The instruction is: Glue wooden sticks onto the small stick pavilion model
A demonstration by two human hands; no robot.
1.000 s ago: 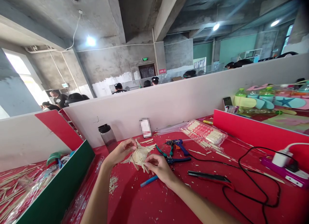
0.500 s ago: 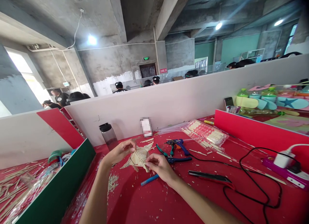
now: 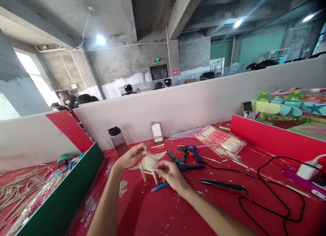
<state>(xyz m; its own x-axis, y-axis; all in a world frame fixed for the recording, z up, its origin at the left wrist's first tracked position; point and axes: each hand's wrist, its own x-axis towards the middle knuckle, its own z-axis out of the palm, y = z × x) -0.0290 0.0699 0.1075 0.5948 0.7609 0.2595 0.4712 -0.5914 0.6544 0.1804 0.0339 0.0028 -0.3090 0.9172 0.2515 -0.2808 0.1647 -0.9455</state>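
A small pavilion model (image 3: 150,162) built of pale wooden sticks stands in the middle of the red table, its slatted roof sloping down to pointed corners and its legs showing below. My left hand (image 3: 134,155) pinches the peak of the roof between thumb and fingers. At the roof's near right edge, by a front leg, my right hand (image 3: 171,175) has its fingers closed on the model. Partly under that hand lies a blue pen-like stick (image 3: 159,187). Green-handled pliers (image 3: 182,158) and a blue glue gun (image 3: 192,153) rest just beyond it.
A black cutter knife (image 3: 224,185) and a looping black cable (image 3: 258,178) lie to the right, near a purple power strip (image 3: 297,180). Bagged sticks (image 3: 221,137), a dark bottle (image 3: 118,141) and a phone (image 3: 157,131) stand or lie behind. A green divider (image 3: 66,188) borders the left.
The pavilion model has tilted from roof facing me to more upright, so its legs now show. Both hands keep hold of it. The whole view has shifted slightly.
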